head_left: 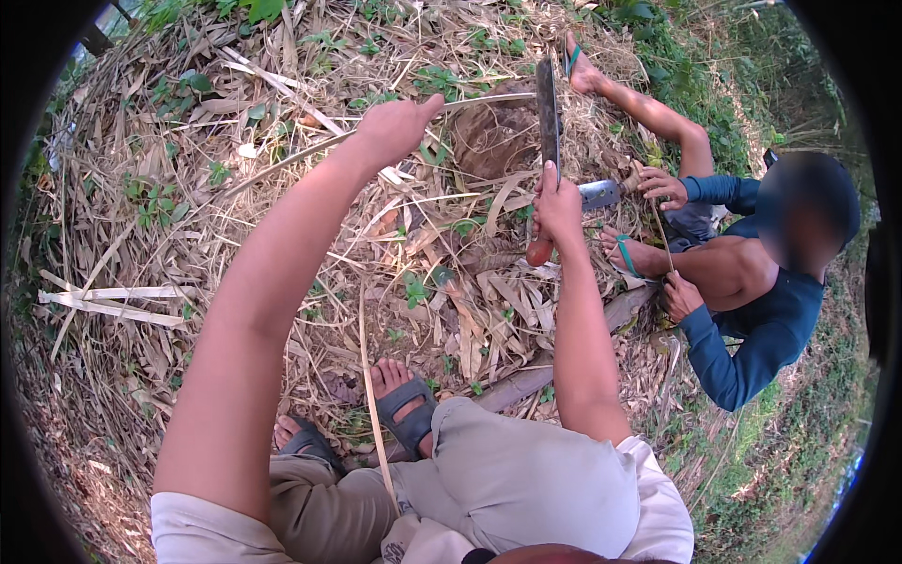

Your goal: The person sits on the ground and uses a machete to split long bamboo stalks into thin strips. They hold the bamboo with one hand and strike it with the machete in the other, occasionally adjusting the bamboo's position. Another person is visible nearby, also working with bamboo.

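My left hand (399, 127) is closed around a thin bamboo strip (489, 99). One end of the strip reaches right to the blade, and the other slants down to the left behind my forearm. My right hand (559, 209) grips a machete (549, 117) by its reddish-brown handle, with the long dark blade pointing away from me. Blade and strip meet, or nearly so, just above a brown stump-like lump (493, 141). Another long narrow strip (371, 385) runs from the ground up to my lap.
At right, a seated person (752, 282) in a blue top holds a thin strip (665, 235) between both hands. A second blade (599, 195) lies between us. Pale split strips (122, 301) lie at left on dry leaf litter. A bamboo pole (517, 385) crosses near my feet.
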A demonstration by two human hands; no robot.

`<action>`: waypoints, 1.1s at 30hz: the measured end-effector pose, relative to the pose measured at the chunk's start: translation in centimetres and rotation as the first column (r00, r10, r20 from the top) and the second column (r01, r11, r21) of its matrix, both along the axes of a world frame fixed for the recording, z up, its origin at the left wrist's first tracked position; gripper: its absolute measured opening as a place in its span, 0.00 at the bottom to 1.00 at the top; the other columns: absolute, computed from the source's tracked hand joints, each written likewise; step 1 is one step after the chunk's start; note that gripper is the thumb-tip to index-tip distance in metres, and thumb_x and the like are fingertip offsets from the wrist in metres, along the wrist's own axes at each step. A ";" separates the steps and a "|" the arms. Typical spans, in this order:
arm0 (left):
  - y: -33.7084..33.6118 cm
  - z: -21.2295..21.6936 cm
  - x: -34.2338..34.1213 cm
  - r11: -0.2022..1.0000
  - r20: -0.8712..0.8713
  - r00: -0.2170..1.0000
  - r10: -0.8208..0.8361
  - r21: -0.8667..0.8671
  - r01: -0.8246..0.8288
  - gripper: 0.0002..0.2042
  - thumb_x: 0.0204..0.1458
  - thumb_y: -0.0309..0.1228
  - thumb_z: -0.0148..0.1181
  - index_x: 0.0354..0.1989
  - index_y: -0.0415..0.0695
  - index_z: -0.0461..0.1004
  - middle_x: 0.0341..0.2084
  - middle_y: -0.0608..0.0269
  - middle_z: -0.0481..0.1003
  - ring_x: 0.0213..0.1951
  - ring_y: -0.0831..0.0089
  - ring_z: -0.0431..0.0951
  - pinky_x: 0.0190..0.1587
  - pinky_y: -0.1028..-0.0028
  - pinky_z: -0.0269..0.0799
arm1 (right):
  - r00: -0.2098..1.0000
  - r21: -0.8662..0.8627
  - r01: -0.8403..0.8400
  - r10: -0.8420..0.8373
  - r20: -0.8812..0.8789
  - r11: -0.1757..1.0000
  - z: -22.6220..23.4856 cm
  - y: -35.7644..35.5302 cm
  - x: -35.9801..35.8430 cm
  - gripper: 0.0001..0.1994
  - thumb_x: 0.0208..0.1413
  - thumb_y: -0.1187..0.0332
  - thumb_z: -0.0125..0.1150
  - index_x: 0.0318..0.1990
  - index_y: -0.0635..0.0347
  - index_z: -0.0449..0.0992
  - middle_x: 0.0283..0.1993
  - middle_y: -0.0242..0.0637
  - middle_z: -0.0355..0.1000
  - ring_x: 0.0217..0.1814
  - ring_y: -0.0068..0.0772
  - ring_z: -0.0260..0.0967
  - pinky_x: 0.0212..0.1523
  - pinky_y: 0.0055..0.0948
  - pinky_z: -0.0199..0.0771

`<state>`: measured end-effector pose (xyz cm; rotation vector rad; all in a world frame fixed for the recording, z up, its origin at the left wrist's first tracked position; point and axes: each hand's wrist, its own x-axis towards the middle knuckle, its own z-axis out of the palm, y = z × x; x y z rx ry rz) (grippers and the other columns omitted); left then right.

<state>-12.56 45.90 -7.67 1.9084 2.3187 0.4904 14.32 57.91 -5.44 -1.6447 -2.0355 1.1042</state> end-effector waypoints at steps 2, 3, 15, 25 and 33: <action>-0.3 -0.6 -0.3 1.000 0.054 0.998 -0.026 0.000 0.026 0.16 0.60 0.27 0.47 0.56 0.46 0.60 0.29 0.50 0.77 0.35 0.50 0.80 0.36 0.53 0.74 | 0.999 0.028 0.022 -0.020 -0.047 0.999 0.1 -0.4 -0.3 0.30 0.67 0.45 0.44 0.28 0.65 0.73 0.13 0.35 0.65 0.10 0.29 0.65 0.14 0.33 0.66; -0.4 -0.6 -0.1 0.999 0.108 0.994 -0.026 0.022 0.024 0.15 0.60 0.28 0.46 0.55 0.45 0.59 0.31 0.48 0.77 0.36 0.49 0.80 0.36 0.52 0.74 | 1.000 0.064 0.022 -0.021 -0.020 0.998 0.3 -0.6 -0.2 0.29 0.67 0.45 0.44 0.28 0.65 0.74 0.14 0.36 0.67 0.13 0.31 0.68 0.18 0.34 0.68; -0.6 -0.1 -0.1 0.991 0.116 0.985 -0.127 0.045 0.122 0.10 0.65 0.32 0.39 0.50 0.43 0.61 0.43 0.44 0.74 0.38 0.45 0.78 0.40 0.51 0.72 | 0.999 0.483 -0.037 0.047 -0.009 0.875 -0.1 -2.1 1.8 0.28 0.66 0.47 0.48 0.27 0.66 0.73 0.17 0.40 0.68 0.18 0.35 0.68 0.22 0.39 0.66; 0.2 1.7 0.3 0.995 0.170 0.985 -0.014 -0.095 0.031 0.12 0.57 0.25 0.45 0.49 0.47 0.68 0.33 0.47 0.78 0.40 0.49 0.79 0.41 0.52 0.73 | 0.969 0.445 -0.126 0.015 0.246 0.887 0.2 -2.7 1.5 0.26 0.67 0.50 0.45 0.32 0.68 0.75 0.26 0.60 0.72 0.32 0.66 0.71 0.34 0.54 0.67; 0.5 1.0 0.1 0.995 0.241 0.970 0.001 -0.093 0.022 0.09 0.63 0.32 0.44 0.47 0.46 0.69 0.30 0.43 0.77 0.36 0.44 0.78 0.39 0.50 0.71 | 0.966 0.500 -0.176 0.052 0.252 0.848 -0.2 -1.2 1.2 0.26 0.67 0.51 0.44 0.32 0.68 0.74 0.25 0.62 0.72 0.32 0.68 0.71 0.35 0.56 0.67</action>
